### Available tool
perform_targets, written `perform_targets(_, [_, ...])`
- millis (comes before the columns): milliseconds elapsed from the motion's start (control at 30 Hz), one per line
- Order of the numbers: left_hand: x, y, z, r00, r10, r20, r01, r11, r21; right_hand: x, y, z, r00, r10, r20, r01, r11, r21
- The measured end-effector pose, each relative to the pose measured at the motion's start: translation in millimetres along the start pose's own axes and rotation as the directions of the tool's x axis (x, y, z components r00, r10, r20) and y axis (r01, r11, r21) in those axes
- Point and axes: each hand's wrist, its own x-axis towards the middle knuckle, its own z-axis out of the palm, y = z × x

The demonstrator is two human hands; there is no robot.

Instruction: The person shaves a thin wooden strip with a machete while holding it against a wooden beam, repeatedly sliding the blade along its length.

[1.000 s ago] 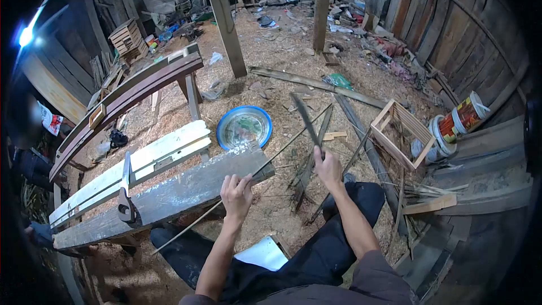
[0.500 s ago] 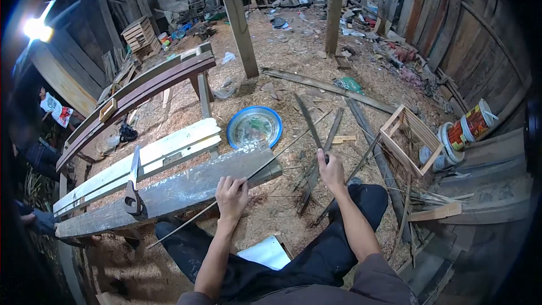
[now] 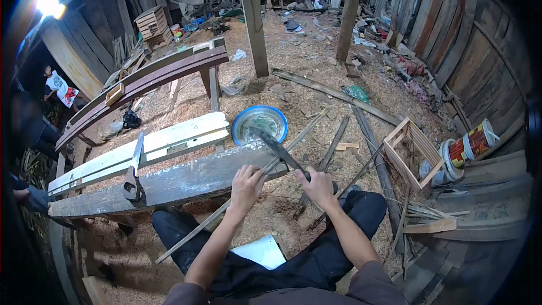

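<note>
A long thin wooden strip (image 3: pixel 195 230) slants up across the right end of a grey plank (image 3: pixel 186 183). My left hand (image 3: pixel 247 185) is closed around the strip beside the plank's edge. My right hand (image 3: pixel 317 185) grips the handle of a dark-bladed knife (image 3: pixel 278 149). The blade points up and left and crosses over the strip, just beyond my left hand; whether it touches the strip is unclear. A hand saw (image 3: pixel 135 169) lies on the plank to the left.
A blue-rimmed basin (image 3: pixel 235 122) stands beyond the plank. White boards (image 3: pixel 152 148) lie alongside it. On the right are a wooden frame (image 3: pixel 415 152), buckets (image 3: pixel 474 138) and loose sticks. One person (image 3: pixel 59 87) is at the far left. Posts stand ahead.
The knife has swung down and left from a raised position onto the strip's line. My left hand has shifted slightly right with the strip. The whole view has moved a little.
</note>
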Motion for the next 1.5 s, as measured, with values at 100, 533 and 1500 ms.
perform_targets(100, [-2.7,-7.8,6.5,0.996,0.082,0.032,-0.082,0.997,-0.008,-13.2,-3.0,8.3,0.997,-0.074,0.033,0.075,0.996,-0.04])
perform_targets(533, [-10.8,-19.8,18.8,0.983,0.101,0.155,-0.113,0.991,0.069,-6.7,-25.8,-17.2,0.99,0.042,0.134,-0.012,0.976,-0.217])
perform_targets(1500, [-3.6,-24.2,25.5,0.975,0.054,0.214,-0.04,0.997,-0.071,6.9,-13.7,-29.0,0.981,0.012,0.193,0.045,0.957,-0.288])
